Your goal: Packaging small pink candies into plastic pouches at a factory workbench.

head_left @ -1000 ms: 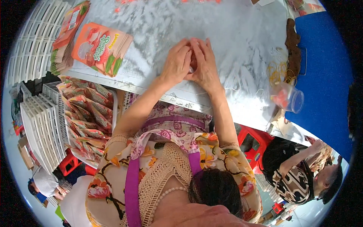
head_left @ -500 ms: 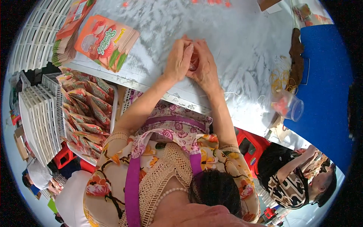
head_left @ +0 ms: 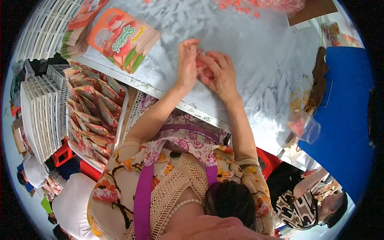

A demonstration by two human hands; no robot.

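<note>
Over the grey metal table, my left hand (head_left: 186, 67) and my right hand (head_left: 221, 77) work close together. Between them is a small, shiny pinkish-red thing (head_left: 207, 72), partly covered by my fingers; its exact kind cannot be made out. My right fingers are bent round it from above. My left hand is curled at its other side, its fingertips partly hidden. To the left of my hands lies a stack of flat orange-pink printed pouches (head_left: 123, 40), with another stack of pouches (head_left: 80, 30) beyond it.
Filled pouches (head_left: 94, 108) stand in a white crate at my left, beside stacked white baskets (head_left: 40, 118). Small red pieces (head_left: 236, 7) and a pink-red bag (head_left: 282, 5) lie at the far side. A clear cup (head_left: 307, 127), rubber bands (head_left: 299, 100) and a blue surface (head_left: 346, 100) are rightward.
My hands were cupped together round the reddish thing and have drawn slightly apart, the right shifting rightward and showing more of it. The whole view has tilted, revealing more of the table's far side.
</note>
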